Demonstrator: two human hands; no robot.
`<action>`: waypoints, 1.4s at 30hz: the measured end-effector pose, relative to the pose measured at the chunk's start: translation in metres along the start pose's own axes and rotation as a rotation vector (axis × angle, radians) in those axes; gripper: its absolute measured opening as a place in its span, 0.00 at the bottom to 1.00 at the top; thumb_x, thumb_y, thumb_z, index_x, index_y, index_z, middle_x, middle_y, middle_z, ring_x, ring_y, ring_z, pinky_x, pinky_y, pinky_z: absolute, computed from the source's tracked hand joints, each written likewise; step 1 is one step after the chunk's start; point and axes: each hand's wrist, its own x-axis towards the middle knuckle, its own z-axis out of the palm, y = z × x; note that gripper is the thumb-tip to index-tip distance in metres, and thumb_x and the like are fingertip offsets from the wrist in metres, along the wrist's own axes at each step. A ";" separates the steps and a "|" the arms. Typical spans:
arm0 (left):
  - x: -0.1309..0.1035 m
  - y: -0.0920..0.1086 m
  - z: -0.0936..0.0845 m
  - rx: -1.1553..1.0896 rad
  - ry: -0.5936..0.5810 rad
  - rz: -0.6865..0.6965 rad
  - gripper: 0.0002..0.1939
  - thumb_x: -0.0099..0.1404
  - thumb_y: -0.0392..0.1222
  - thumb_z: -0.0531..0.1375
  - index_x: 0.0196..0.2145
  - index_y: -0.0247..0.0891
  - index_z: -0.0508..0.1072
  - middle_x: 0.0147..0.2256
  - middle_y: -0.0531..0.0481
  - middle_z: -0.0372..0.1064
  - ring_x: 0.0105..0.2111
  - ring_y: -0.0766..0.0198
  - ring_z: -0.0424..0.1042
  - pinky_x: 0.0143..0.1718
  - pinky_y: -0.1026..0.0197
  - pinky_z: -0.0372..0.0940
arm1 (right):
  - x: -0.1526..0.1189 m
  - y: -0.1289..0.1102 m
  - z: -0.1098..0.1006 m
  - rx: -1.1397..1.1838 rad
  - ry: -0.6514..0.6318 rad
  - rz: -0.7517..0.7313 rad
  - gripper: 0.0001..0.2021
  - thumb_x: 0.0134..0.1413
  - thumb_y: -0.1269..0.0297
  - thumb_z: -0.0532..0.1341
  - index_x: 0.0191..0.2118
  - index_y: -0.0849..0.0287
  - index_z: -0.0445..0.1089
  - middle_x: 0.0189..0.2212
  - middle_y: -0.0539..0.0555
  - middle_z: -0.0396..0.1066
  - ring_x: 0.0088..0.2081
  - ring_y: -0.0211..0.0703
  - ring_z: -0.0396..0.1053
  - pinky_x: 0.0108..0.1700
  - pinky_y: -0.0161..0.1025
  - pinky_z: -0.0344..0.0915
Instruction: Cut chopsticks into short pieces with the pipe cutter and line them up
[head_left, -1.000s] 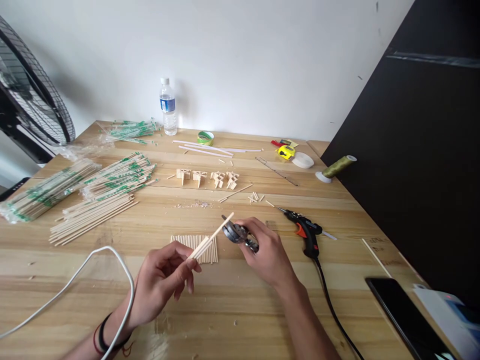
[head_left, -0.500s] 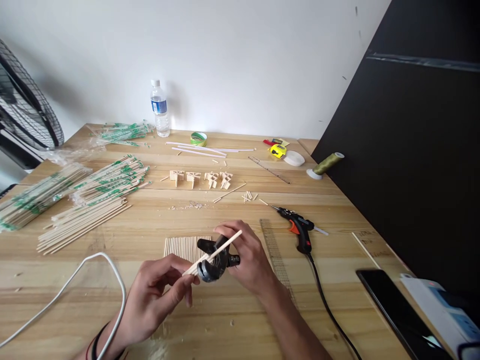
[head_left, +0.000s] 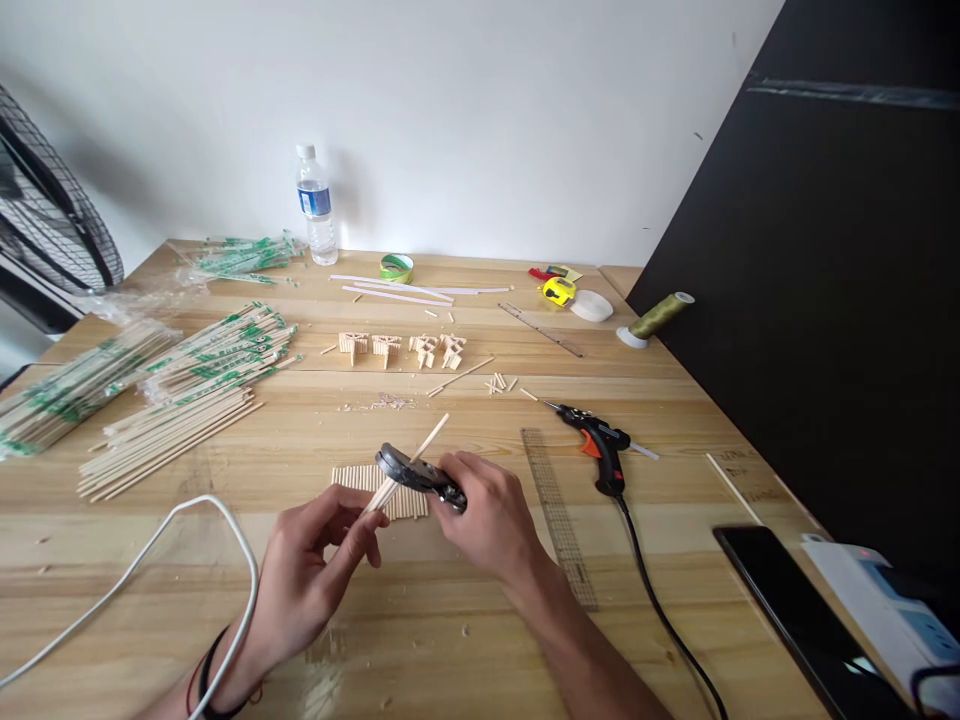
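My left hand [head_left: 311, 560] is closed, pinching a few thin wooden sticks [head_left: 382, 494] between thumb and fingers. One stick [head_left: 435, 432] reaches further up and right than the others. My right hand [head_left: 491, 510] is wrapped round dark hand cutters [head_left: 405, 468], whose rounded head lies across the sticks just above my left fingertips. Whether the jaws bite into the wood I cannot tell. Beneath the tool, a row of short cut sticks [head_left: 411, 504] lies side by side on the table, partly hidden by my left hand and the cutters.
Right of my hands lie a clear ruler [head_left: 559, 520], a glue gun [head_left: 600, 445] with its cord, and a phone [head_left: 795, 610]. Small stick assemblies [head_left: 386, 347] stand further back. Stick bundles [head_left: 217, 360] and a white cable [head_left: 135, 570] occupy the left; a bottle [head_left: 316, 215] stands behind.
The cutters have turned, so their head now points up-left. My right hand has rotated with them, and the long stick stands steeper, its tip further left. My left hand has barely moved.
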 end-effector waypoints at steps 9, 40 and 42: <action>0.032 -0.032 -0.041 0.294 0.291 0.008 0.10 0.68 0.49 0.65 0.35 0.40 0.75 0.26 0.52 0.75 0.24 0.63 0.72 0.25 0.63 0.63 | 0.004 0.006 0.000 -0.059 -0.013 0.128 0.06 0.60 0.66 0.63 0.31 0.54 0.69 0.27 0.52 0.78 0.28 0.47 0.74 0.32 0.39 0.56; -0.029 -0.029 -0.001 0.767 0.150 0.684 0.19 0.67 0.33 0.58 0.55 0.31 0.69 0.48 0.36 0.73 0.50 0.47 0.71 0.55 0.46 0.63 | -0.014 -0.060 0.005 -0.169 -0.582 -0.041 0.09 0.63 0.69 0.60 0.46 0.58 0.76 0.38 0.58 0.82 0.38 0.53 0.80 0.36 0.40 0.67; -0.029 -0.029 -0.002 0.744 0.138 0.687 0.18 0.66 0.32 0.58 0.54 0.31 0.69 0.48 0.36 0.73 0.50 0.48 0.71 0.55 0.46 0.63 | -0.015 -0.060 0.006 -0.164 -0.581 -0.037 0.09 0.63 0.69 0.60 0.45 0.58 0.76 0.38 0.58 0.82 0.37 0.53 0.80 0.36 0.40 0.66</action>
